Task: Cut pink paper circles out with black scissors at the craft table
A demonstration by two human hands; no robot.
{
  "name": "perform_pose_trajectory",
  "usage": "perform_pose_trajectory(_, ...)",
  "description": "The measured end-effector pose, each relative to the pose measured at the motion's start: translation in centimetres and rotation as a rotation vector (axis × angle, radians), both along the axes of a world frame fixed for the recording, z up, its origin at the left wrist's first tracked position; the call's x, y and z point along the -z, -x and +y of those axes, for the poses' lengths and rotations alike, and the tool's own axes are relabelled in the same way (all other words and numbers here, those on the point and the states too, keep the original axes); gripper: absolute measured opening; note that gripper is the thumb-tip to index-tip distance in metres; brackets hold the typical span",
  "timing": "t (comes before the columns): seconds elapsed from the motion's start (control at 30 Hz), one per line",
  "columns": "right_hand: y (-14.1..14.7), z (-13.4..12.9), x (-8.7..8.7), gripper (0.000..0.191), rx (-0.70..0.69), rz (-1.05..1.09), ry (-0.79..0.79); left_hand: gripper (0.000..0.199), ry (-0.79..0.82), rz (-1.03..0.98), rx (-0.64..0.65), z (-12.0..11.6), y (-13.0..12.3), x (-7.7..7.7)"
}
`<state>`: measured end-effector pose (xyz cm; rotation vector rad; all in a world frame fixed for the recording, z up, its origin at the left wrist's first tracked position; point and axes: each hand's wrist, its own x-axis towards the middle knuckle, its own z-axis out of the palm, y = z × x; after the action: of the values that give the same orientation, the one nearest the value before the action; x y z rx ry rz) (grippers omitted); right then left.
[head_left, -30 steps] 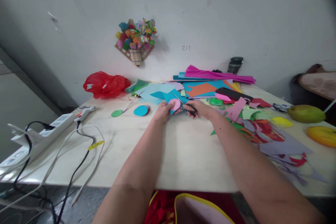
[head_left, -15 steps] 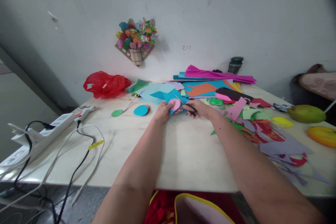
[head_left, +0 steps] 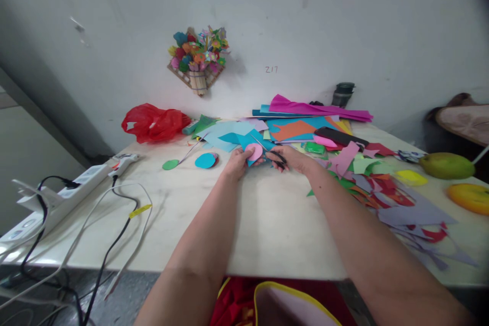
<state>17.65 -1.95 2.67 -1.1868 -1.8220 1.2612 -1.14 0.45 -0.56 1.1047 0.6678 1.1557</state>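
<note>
My left hand (head_left: 236,162) holds a blue paper sheet (head_left: 250,140) with a pink paper circle (head_left: 254,152) laid on it, just above the table. My right hand (head_left: 292,159) grips black-handled scissors (head_left: 275,156), whose blades reach up and left into the blue paper beside the circle. Both hands meet at the middle of the table, close to the pile of coloured paper.
A pile of coloured paper sheets (head_left: 305,125) and scraps (head_left: 385,188) covers the table's right side. Cut circles, blue (head_left: 205,161) and green (head_left: 170,164), lie to the left. A red plastic bag (head_left: 153,123), a power strip (head_left: 64,194) with cables and two mangoes (head_left: 446,165) sit around.
</note>
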Motion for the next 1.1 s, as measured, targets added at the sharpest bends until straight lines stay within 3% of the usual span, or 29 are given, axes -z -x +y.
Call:
perform_pose_trajectory(0.73, -0.1, -0.4, -0.4, 0.026, 0.001, -0.014, 0.014, 0.025, 0.078, -0.026, -0.006, -0.8, 0.1, -1.0)
perform_pose_trajectory(1.1, -0.1, -0.4, -0.5, 0.019, 0.014, -0.035, 0.01, 0.019, 0.065, -0.014, -0.003, -0.2, 0.4, -0.5)
